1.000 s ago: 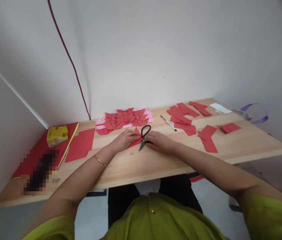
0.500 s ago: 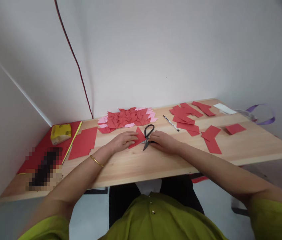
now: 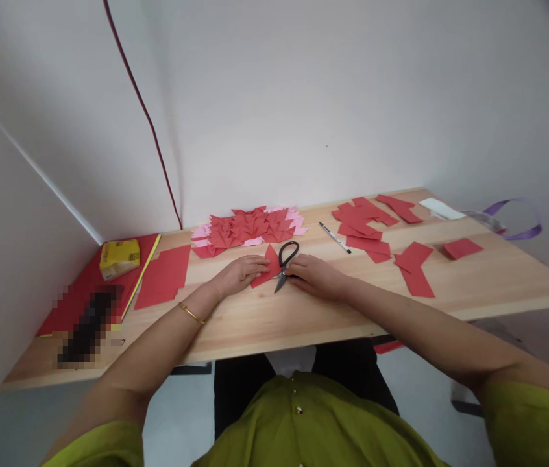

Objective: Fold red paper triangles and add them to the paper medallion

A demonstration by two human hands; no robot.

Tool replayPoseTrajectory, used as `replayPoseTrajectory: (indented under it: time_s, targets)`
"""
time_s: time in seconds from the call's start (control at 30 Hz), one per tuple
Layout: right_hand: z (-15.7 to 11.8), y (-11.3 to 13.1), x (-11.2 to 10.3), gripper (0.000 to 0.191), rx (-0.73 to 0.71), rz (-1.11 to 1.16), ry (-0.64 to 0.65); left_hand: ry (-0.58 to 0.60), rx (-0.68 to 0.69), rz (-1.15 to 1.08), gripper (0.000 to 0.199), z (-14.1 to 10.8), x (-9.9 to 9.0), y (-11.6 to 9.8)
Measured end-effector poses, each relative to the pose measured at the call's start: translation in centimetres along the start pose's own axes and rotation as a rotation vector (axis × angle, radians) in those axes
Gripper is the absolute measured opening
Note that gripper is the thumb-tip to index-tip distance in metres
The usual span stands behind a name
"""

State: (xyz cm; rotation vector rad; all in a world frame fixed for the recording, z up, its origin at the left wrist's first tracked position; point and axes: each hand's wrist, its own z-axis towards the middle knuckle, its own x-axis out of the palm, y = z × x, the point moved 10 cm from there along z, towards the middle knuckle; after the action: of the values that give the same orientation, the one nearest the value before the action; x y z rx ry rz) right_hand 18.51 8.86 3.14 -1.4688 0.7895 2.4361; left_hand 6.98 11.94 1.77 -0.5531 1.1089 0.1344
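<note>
Left grip [image 3: 239, 275]: touched pointed red paper [image 3: 273, 261]; can't tell if pinching.
Right grip [image 3: 317, 275]: pinched black-handled metal scissors [image 3: 281, 281].
Thin white pen [image 3: 335, 237]: lay beyond right grip.

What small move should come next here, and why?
Probably a gentle squeeze of the scissors: the right hand grips them, their blades look parted at the red paper's edge, and the left hand has fingers on that paper.

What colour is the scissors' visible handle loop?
Black; the handle loop shows best in the head view.
</note>
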Motion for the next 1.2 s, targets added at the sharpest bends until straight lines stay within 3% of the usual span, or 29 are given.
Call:
replayPoseTrajectory:
  time_s: [1.2]
  targets:
    - [1.5,2.6,1.7,0.021,0.026,-0.057,0.028,-0.057,0.02,0.047,0.029,-0.3,0.2,0.3]
